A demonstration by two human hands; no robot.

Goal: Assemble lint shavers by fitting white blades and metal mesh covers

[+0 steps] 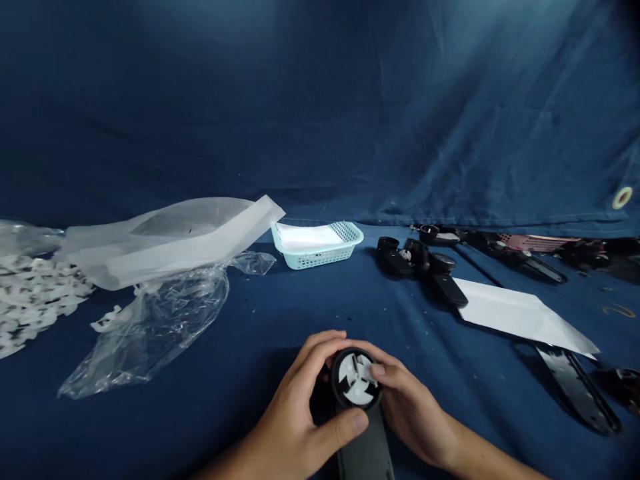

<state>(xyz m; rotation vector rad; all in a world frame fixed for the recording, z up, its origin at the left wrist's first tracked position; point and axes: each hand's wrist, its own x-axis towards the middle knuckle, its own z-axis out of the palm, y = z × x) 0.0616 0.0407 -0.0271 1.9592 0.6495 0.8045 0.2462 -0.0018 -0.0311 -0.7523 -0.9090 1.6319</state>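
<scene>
Both my hands hold one black fan-like part (pixel 361 427) low in the middle of the view. It has a round head with a white impeller (pixel 357 380) and a dark handle running down toward me. My left hand (pixel 300 420) wraps the head from the left, thumb across the neck. My right hand (pixel 407 407) grips it from the right, with a fingertip pressing on the white impeller's edge.
Blue cloth (pixel 250 320) covers the table and hangs behind. Clear plastic bags (pixel 150 313) and a heap of white pieces (pixel 30 300) lie left. A pale green basket (pixel 320 250) stands in the middle. Several black parts (pixel 425 263) and a white sheet (pixel 520 313) lie right.
</scene>
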